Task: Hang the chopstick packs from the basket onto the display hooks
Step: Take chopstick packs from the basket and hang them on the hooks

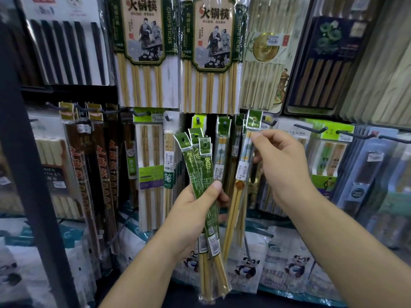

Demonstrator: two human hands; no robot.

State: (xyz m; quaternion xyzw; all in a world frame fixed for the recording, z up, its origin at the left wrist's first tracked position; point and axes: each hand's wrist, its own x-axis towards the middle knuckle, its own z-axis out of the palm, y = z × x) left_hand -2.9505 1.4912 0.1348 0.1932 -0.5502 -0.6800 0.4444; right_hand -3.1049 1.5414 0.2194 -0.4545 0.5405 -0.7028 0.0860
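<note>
Gripping three green packs (201, 174) in left hand (191, 210) | right hand (282, 167) is pinching single pack (245, 150) at 2 o'clock of them

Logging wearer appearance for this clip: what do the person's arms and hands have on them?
Nothing worn shows: the left hand and right hand are bare, no gloves, rings or watch visible, and both forearms are uncovered to the frame edge.

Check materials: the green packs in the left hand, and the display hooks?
Packs: clear glossy plastic film, by the glare and crinkles, with green printed sleeves; sticks inside look like pale bamboo or wood, matte. Hooks: dark thin rods, probably coated metal wire; too blurred to be sure.
</note>
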